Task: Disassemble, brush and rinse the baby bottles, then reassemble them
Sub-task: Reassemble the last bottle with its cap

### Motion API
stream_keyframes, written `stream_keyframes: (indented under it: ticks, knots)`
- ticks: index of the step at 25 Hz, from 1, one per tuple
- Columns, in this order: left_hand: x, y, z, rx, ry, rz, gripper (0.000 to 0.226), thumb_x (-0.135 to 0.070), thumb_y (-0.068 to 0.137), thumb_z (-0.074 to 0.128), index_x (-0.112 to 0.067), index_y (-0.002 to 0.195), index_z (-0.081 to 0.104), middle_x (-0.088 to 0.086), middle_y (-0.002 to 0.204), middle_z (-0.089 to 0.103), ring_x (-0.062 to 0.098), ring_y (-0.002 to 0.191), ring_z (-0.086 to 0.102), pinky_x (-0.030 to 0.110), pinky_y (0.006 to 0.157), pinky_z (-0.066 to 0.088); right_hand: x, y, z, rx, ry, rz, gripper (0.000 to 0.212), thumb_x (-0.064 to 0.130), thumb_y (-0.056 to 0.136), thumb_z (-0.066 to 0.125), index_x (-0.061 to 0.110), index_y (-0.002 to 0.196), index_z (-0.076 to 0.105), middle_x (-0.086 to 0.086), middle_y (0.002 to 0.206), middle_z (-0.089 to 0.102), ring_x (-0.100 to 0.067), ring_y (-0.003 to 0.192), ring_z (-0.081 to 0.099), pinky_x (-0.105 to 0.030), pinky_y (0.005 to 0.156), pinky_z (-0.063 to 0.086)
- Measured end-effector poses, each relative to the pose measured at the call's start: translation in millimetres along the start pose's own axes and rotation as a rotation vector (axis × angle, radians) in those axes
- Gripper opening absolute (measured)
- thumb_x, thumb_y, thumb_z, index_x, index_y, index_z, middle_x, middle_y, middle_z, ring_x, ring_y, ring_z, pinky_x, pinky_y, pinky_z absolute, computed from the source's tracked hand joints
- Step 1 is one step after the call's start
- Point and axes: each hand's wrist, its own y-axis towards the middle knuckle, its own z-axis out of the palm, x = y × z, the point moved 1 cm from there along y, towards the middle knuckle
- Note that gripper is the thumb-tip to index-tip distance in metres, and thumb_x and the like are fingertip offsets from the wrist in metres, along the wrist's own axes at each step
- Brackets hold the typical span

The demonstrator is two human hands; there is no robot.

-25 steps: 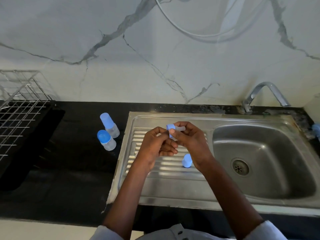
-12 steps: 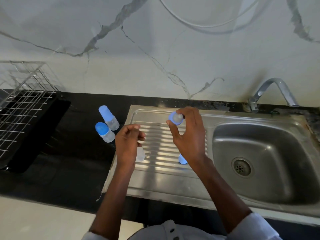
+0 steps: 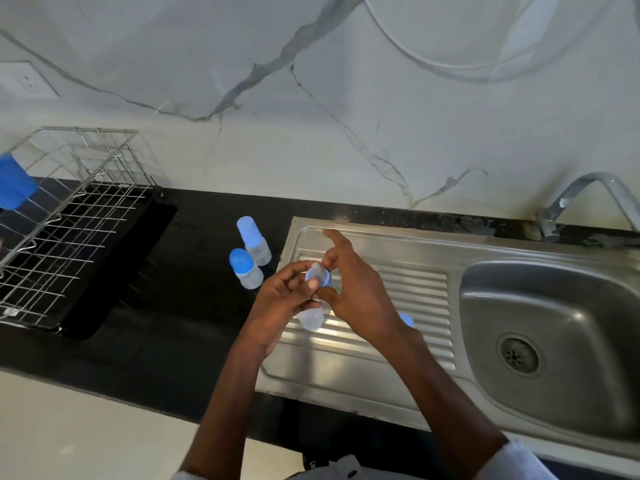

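My right hand (image 3: 360, 299) pinches a blue collar ring (image 3: 323, 278) between thumb and finger over the drainboard. The clear nipple (image 3: 316, 271) sticks out of that ring, and the fingertips of my left hand (image 3: 284, 299) pinch it. Just below my hands a clear bottle body (image 3: 311, 318) stands open on the drainboard, held by neither hand. A blue cap (image 3: 406, 320) lies on the ribs, half hidden behind my right wrist. Two assembled bottles with blue caps (image 3: 254, 240) (image 3: 244, 270) stand on the black counter to the left.
The steel sink (image 3: 450, 396) has a deep basin with a drain (image 3: 517, 355) at the right and a tap (image 3: 585, 199) behind it. A wire drying rack (image 3: 69, 223) on a black tray fills the left counter, with a blue object (image 3: 15, 183) at its far edge.
My left hand set the clear bottle body down on the drainboard, then came back up to the nipple in the ring. My right hand lowered the ring slightly. The camera shifted left.
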Motion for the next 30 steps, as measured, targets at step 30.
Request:
stream_keyframes:
  ticks: [30]
  knots:
    - [10,37,-25,-0.171,-0.095,-0.041,0.061,-0.081,0.081,0.062,-0.023,0.091,0.078,0.013,0.087,0.077,0.019,0.075,0.073,0.027,0.061,0.054,6,-15,-16,-0.728,-0.349,0.133,0.063,0.05,0.098,0.061,0.025,0.152,0.037,0.006,0.137,0.055,-0.003,0.079,0.055,-0.037,0.079,0.054]
